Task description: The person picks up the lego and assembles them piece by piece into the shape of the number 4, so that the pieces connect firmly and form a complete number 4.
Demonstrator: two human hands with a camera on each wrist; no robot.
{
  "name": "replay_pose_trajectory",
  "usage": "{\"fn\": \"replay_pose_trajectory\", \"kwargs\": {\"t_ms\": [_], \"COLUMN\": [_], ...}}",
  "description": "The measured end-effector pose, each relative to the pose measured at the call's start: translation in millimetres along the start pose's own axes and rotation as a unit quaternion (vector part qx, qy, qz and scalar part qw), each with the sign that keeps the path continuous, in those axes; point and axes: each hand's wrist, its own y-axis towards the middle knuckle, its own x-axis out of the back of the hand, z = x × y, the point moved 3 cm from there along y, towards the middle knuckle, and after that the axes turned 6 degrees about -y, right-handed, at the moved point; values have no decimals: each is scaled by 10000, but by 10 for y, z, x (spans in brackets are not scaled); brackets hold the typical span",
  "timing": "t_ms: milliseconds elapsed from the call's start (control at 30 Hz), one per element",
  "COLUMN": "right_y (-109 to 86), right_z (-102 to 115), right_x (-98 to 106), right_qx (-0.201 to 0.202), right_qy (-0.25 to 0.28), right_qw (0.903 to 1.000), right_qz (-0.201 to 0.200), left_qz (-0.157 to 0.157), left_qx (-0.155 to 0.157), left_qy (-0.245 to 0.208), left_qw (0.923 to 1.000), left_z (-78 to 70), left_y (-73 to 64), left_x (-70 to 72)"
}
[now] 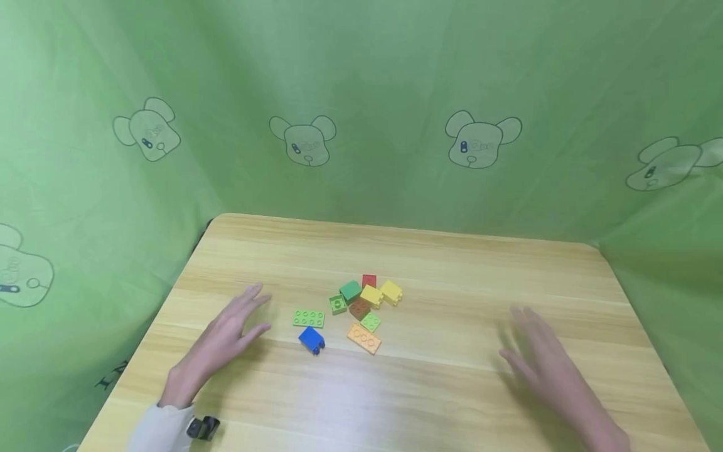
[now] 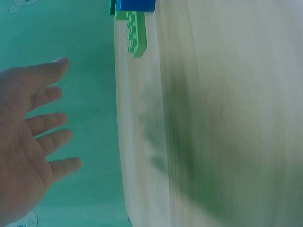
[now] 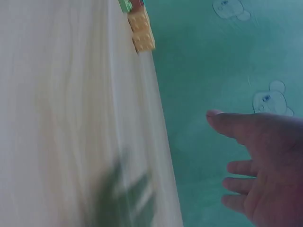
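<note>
My left hand (image 1: 226,336) hovers over the table's left side, fingers extended and nothing in them. Nearest to it are a light green eight-stud toy brick (image 1: 309,319) and a blue brick (image 1: 312,339). On the right, my right hand (image 1: 545,370), slightly blurred, is held over the wood with its fingers spread and empty. Between the hands lies a loose cluster: a dark green brick (image 1: 350,291), a red one (image 1: 369,280), yellow bricks (image 1: 391,292), a brown brick (image 1: 359,308), small light green bricks (image 1: 370,322) and an orange brick (image 1: 364,339).
The light wooden table (image 1: 452,270) has its far edge against a green curtain (image 1: 384,75) printed with bear heads. Curtain also hangs along both sides. A black band with a small device (image 1: 203,428) is at my left wrist.
</note>
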Motion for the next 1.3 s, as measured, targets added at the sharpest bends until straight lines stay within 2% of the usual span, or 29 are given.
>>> {"fn": "replay_pose_trajectory", "kwargs": {"t_ms": [200, 367, 600, 800, 900, 1133, 1300], "right_y": [88, 131, 163, 242, 276, 312, 360], "right_z": [215, 349, 541, 722, 807, 1002, 1166], "right_x": [-121, -228, -412, -612, -725, -953, -1064], "right_qx": [424, 422, 594, 1024, 1085, 872, 1013], "right_qy": [10, 25, 155, 303, 330, 579, 600], "right_qw": [9987, 9989, 9981, 9941, 9935, 9925, 9907], "right_qz": [-273, -192, -108, -173, 12, 635, 677], "left_qz": [19, 136, 273, 410, 460, 549, 513], "left_qx": [-351, -422, -827, -840, -837, -786, -913], "left_qy": [111, -90, -262, -543, -525, -555, -460], "left_qw": [9993, 9990, 9959, 9941, 9940, 9938, 9934], "left_z": [-73, -97, -111, -106, -88, -53, -28], "left_y": [47, 97, 190, 237, 252, 285, 303], "left_x": [-113, -205, -342, -405, -437, -487, -511]}}
